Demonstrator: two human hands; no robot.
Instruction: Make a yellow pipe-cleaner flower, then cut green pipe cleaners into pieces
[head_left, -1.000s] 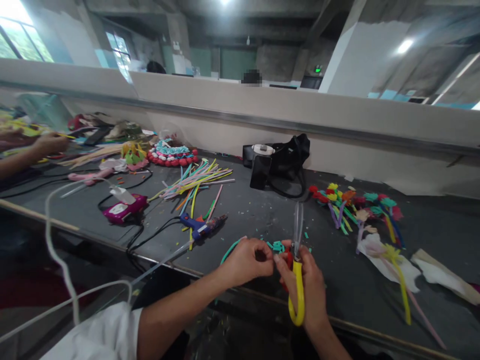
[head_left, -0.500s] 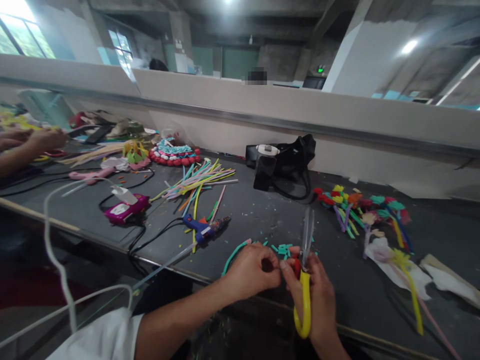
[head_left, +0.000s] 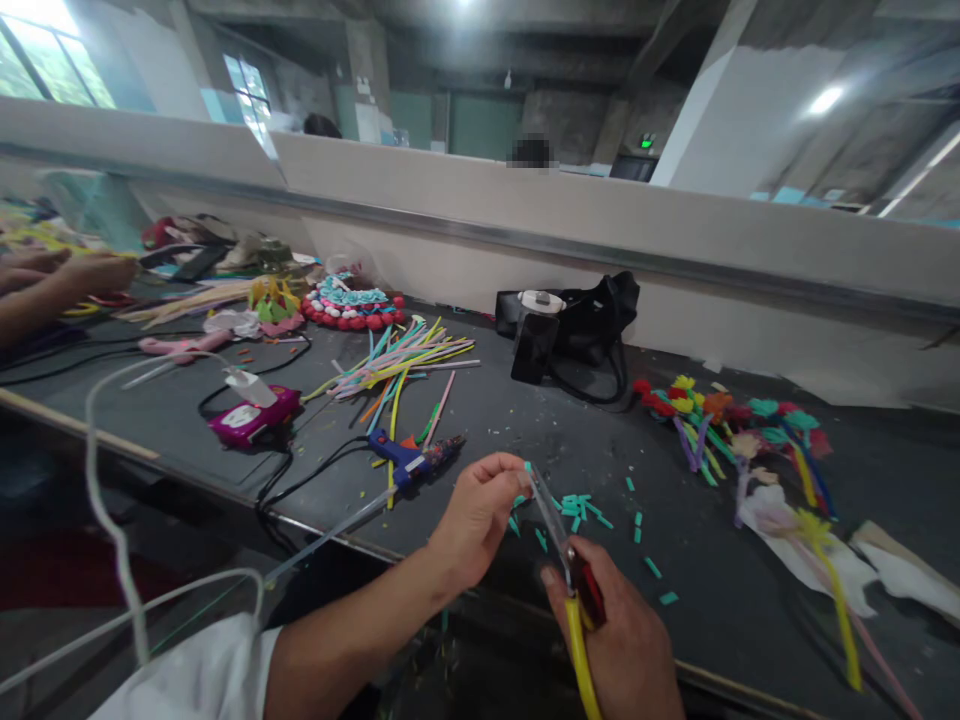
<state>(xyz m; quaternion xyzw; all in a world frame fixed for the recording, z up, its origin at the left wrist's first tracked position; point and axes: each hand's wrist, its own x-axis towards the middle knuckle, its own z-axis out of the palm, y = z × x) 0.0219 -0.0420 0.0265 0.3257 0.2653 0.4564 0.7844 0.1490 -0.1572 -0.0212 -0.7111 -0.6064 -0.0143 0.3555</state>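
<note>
My left hand [head_left: 480,520] is closed in a pinch on a teal pipe cleaner [head_left: 528,467], whose end peeks out at the fingertips. Most of its length is hidden by the hand. Wrapped in my right hand [head_left: 622,635] is a pair of scissors [head_left: 553,520] with a yellow and a red handle. Their blades point up and left, with the tips at the teal end by my left fingers. Several short cut teal pieces [head_left: 576,507] lie scattered on the dark table beyond and right of the blades.
Left of my hands rests a blue glue gun [head_left: 409,460], its cord trailing left. Behind it lies a bundle of coloured pipe cleaners [head_left: 412,355]. A purple power block [head_left: 255,418], a black bag [head_left: 592,320] and colourful fuzzy flowers [head_left: 705,405] surround the work area. Another person's hands [head_left: 82,275] are at far left.
My left hand has risen and moved slightly left, away from my right fingers. The scissors have swung from upright to pointing up-left at it. More teal pieces show on the table.
</note>
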